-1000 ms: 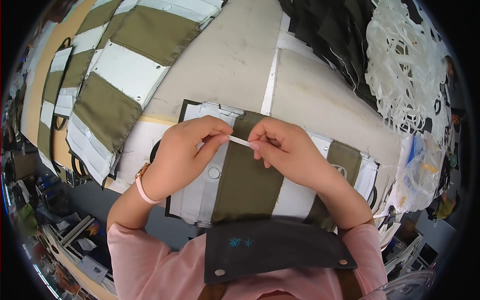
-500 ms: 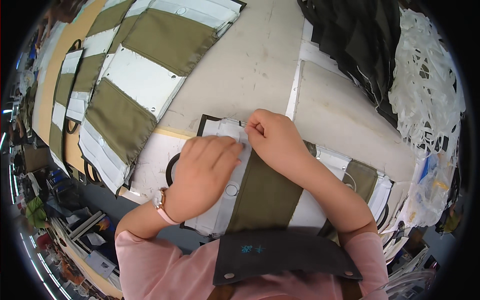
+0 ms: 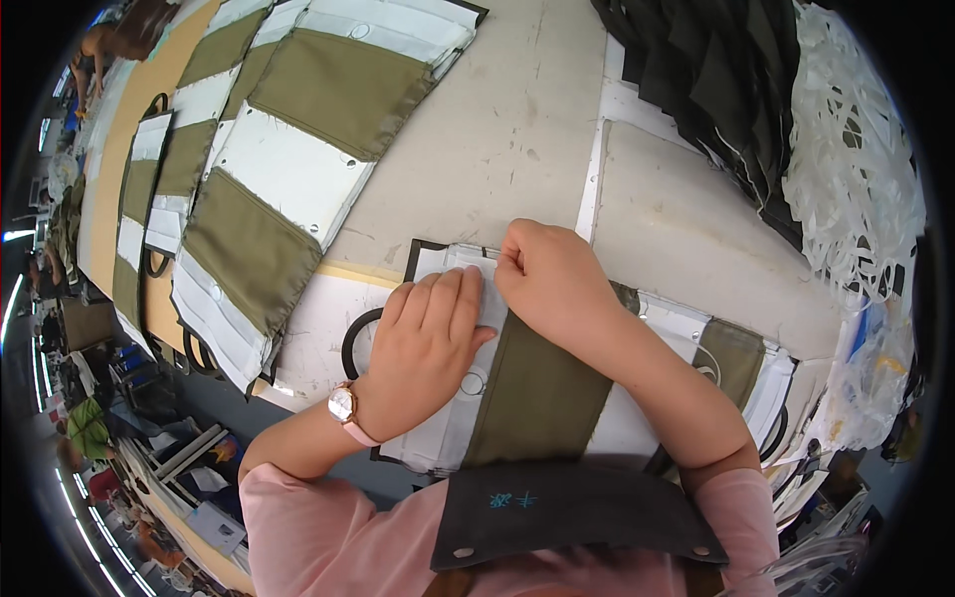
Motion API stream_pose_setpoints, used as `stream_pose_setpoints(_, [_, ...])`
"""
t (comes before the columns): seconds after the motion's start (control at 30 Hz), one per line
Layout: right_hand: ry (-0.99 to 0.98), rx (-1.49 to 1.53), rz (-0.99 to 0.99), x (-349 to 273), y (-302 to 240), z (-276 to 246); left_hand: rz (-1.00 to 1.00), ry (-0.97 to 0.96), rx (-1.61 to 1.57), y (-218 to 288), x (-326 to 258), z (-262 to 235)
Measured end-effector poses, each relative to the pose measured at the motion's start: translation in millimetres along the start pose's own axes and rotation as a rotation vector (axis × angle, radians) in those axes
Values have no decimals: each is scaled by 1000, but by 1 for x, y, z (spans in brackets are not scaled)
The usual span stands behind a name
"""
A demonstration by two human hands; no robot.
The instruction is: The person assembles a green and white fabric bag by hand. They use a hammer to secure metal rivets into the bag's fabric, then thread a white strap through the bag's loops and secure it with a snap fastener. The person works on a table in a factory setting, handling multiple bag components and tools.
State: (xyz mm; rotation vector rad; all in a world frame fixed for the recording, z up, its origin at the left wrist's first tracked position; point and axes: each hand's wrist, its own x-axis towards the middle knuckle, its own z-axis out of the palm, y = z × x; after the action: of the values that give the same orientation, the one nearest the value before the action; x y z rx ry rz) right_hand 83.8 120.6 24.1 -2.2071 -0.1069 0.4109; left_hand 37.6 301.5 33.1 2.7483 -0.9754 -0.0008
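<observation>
A fabric bag panel (image 3: 542, 398) with olive and white bands lies across the table right in front of me. Its left end has a white strip with black trim and a dark looped handle (image 3: 350, 343). My left hand (image 3: 423, 343) rests flat on that white strip, fingers stretched out toward the far edge. My right hand (image 3: 557, 279) is closed at the panel's far edge, fingertips pinched together. Whatever sits in that pinch is hidden by the fingers. A round outline (image 3: 471, 383) shows on the white strip beside my left hand.
A stack of similar olive and white panels (image 3: 328, 85) lies at the far left. Dark fabric pieces (image 3: 706, 90) are heaped at the far right, beside a tangled pile of white strips (image 3: 851, 149). A clear plastic bag (image 3: 865, 383) lies on the right.
My left hand has flattened onto the white strip, its fingers now straighter, with the thumb out to the side. My right hand keeps its pinch at the edge. The whole view has shifted slightly.
</observation>
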Motion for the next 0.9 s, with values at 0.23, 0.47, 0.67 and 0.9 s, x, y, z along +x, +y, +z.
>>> stream_pose_setpoints(0.23, [-16, -20, 0, 1, 1, -2, -24, 24, -61, -2, 0, 3])
stream_pose_setpoints(0.47, [-3, 44, -29, -8, -3, -5, -43, 29, -75, -3, 3, 2])
stream_pose_setpoints(0.67, [164, -199, -376, -51, 29, -17, -52, 16, -49, -1, 2, 3])
stream_pose_setpoints(0.9, [193, -148, -385, -56, 46, -28, -13, -34, 71, 0, 1, 2])
